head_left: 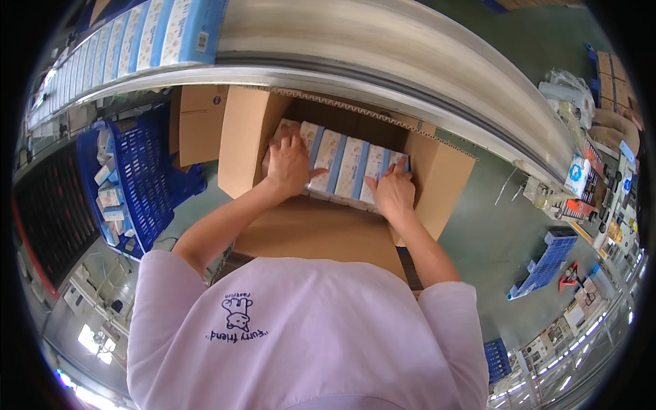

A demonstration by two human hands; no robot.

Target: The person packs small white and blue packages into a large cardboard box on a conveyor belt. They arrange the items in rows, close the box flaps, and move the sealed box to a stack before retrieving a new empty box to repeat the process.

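In front of me an open cardboard carton (318, 229) holds a row of white-and-blue soft packs (347, 166) that look like tissue packs, lying side by side. My left hand (289, 164) rests on the leftmost pack, fingers stretched toward the far side and thumb spread over the neighbouring pack. On the right end of the row lies my right hand (394, 188), its fingers apart and touching the tops of the packs. Neither hand is wrapped round a pack. Part of the leftmost pack is hidden under my left hand.
A metal conveyor (355, 41) runs along the far side of the carton. Several similar packs (147, 37) stand in a line on it at the far left. A blue crate (140, 171) with small packs stands left; a blue pallet (547, 263) is on the floor right.
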